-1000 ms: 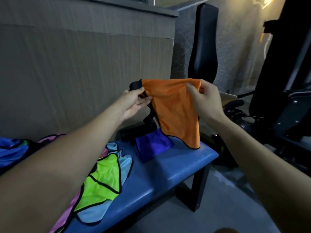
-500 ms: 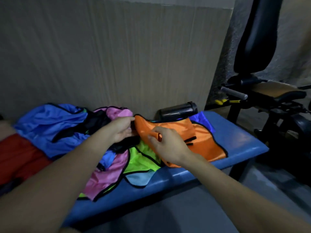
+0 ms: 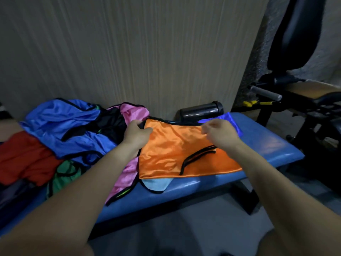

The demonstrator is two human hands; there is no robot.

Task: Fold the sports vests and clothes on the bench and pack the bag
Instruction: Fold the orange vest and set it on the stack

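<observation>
Near the middle of the frame, the orange vest lies flat on the blue bench, likely spread for folding. One corner is pinched by the left hand. Just above the vest, the right hand looks blurry and loosely curled, holding nothing I can see. More clothes wait in a heap at left.

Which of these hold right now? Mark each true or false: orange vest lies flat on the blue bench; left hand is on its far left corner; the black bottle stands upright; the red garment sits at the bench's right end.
1. The shiny orange vest with black trim lies spread on the blue padded bench. True.
2. The left hand holds its far left corner. True.
3. The dark cylindrical bottle stands upright. False: it lies on its side by the wall.
4. The red garment sits at the right end. False: left end.
</observation>
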